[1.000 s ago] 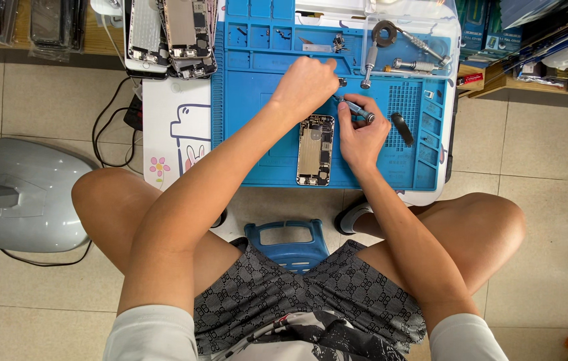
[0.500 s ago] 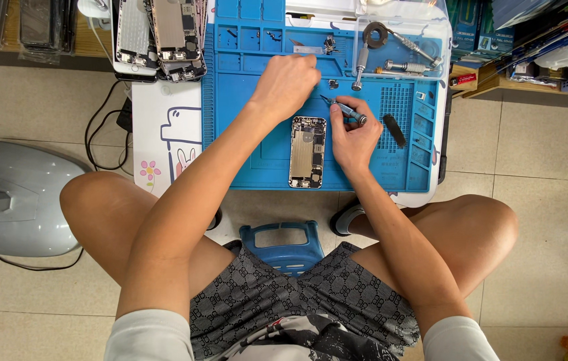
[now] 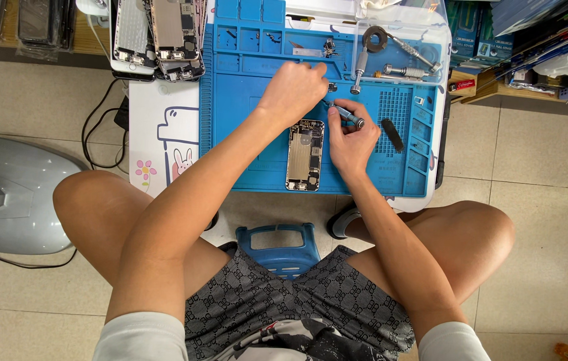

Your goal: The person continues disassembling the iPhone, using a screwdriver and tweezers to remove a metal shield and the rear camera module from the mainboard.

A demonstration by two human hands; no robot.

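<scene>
An opened phone body (image 3: 305,155) lies face up on a blue repair mat (image 3: 244,113) on a low table. My right hand (image 3: 347,142) grips a small screwdriver (image 3: 345,114), its tip pointing up-left just above the phone. My left hand (image 3: 294,90) hovers over the mat above the phone, fingers curled near the screwdriver tip and some tiny parts (image 3: 329,47). Whether it pinches anything is hidden.
Several dismantled phones (image 3: 157,37) are stacked at the table's upper left. More screwdrivers (image 3: 404,70) and a tape ring (image 3: 374,39) lie at the mat's upper right, a black tool (image 3: 392,134) beside my right hand. A grey fan base (image 3: 10,194) stands left, a blue stool (image 3: 284,244) under me.
My left hand has drawn back a little toward the screwdriver tip. The right hand keeps its hold on the screwdriver above the phone. My head view shifted slightly.
</scene>
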